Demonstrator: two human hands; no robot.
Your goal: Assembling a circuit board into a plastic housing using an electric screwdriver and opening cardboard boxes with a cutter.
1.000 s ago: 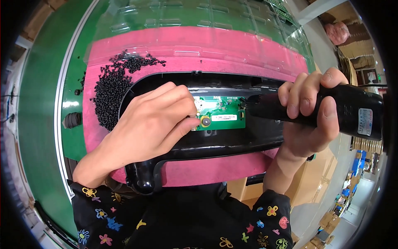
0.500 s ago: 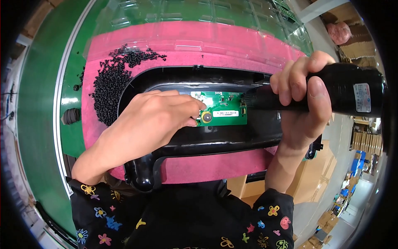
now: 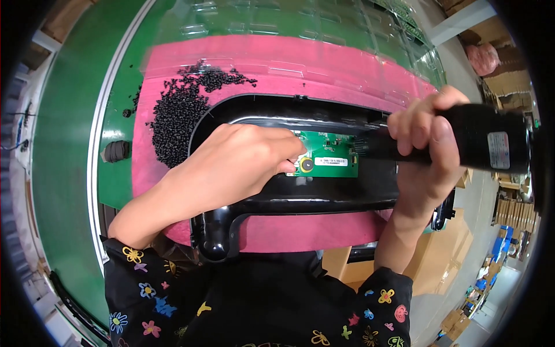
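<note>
— Two labelled items?
— White strip label (image 3: 331, 162) on the green rectangular circuit board (image 3: 332, 144); white rectangular label (image 3: 498, 150) on the black cylindrical plastic tool (image 3: 471, 127). Print too small.
— Board's place?
— Within the black curved plastic housing (image 3: 324, 203), toward the near edge of the pink mat (image 3: 306, 234).
— Hands?
— Right hand (image 3: 426, 141) wrapped round the tool; left hand (image 3: 248, 151) bent, fingertips at the board's left end, pinch uncertain.

Your shell (image 3: 324, 203) is super glossy plastic, tray (image 3: 286, 70) clear shiny plastic, pink surface (image 3: 300, 234) kinda matt, box (image 3: 436, 257) plain cardboard.
</note>
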